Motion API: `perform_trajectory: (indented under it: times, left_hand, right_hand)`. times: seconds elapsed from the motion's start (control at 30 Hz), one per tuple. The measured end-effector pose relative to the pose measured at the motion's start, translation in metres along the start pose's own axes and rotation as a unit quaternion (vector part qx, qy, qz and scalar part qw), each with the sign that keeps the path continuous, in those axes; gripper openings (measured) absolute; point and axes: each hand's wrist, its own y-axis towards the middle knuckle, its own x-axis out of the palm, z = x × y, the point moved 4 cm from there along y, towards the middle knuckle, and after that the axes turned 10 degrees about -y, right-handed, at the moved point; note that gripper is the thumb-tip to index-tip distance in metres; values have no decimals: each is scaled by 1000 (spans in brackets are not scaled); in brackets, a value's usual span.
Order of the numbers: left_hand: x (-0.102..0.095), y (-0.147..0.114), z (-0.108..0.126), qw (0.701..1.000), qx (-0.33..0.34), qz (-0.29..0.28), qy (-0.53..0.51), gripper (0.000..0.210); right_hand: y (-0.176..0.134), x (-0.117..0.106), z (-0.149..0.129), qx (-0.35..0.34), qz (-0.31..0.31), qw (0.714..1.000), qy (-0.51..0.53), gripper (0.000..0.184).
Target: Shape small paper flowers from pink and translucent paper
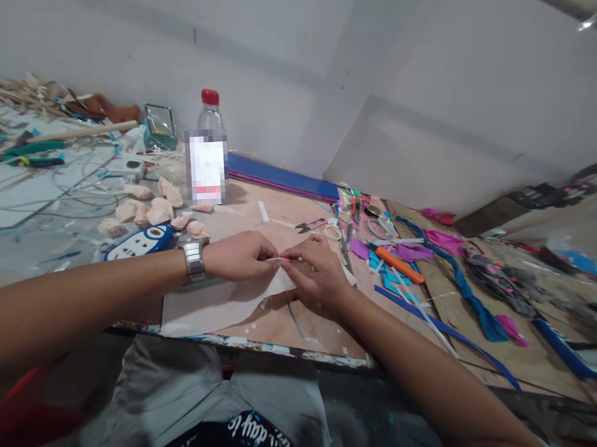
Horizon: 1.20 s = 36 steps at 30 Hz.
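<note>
Over the front of the table, my left hand (240, 256) and my right hand (317, 270) meet fingertip to fingertip. Both are closed in a pinch on a thin whitish strip (279, 258) that looks like paper. A watch with a metal band is on my left wrist. Beneath my hands lies a pale sheet (207, 309) with a ragged right edge, reaching the table's front edge. Whether the strip is joined to this sheet is hidden by my fingers. Small snips (311, 225) and a tape roll (333, 232) lie just beyond my right hand.
Crumpled peach pieces (160, 211) and a blue-white power strip (138, 242) lie left. A red-capped bottle (211, 111) stands behind. Blue sheets (281, 176) lie along the wall. An orange cutter (399, 265) and a blue strip (449, 332) lie right; pliers (32, 155) far left.
</note>
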Motion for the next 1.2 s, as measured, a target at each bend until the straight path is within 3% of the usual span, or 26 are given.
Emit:
perform_trajectory:
  times: [0.3,0.63,0.87,1.2]
  left_hand:
    - [-4,1,-1,999,-28,-25,-34,32]
    - [-1,-1,4,1000,-24,-2,9,27]
    - [-1,-1,3,1000,-7,-5,16,21]
    - [-1,-1,4,999,-16,-26,-37,26]
  right_hand:
    - [1,-5,-7,-26,40,999,3,2]
    - [-1,-2,-5,-16,35,999,20,7]
    - [-2,-1,-5,-5,-3,1000,14,7]
    - [1,-7,-11,-36,28,999,11,6]
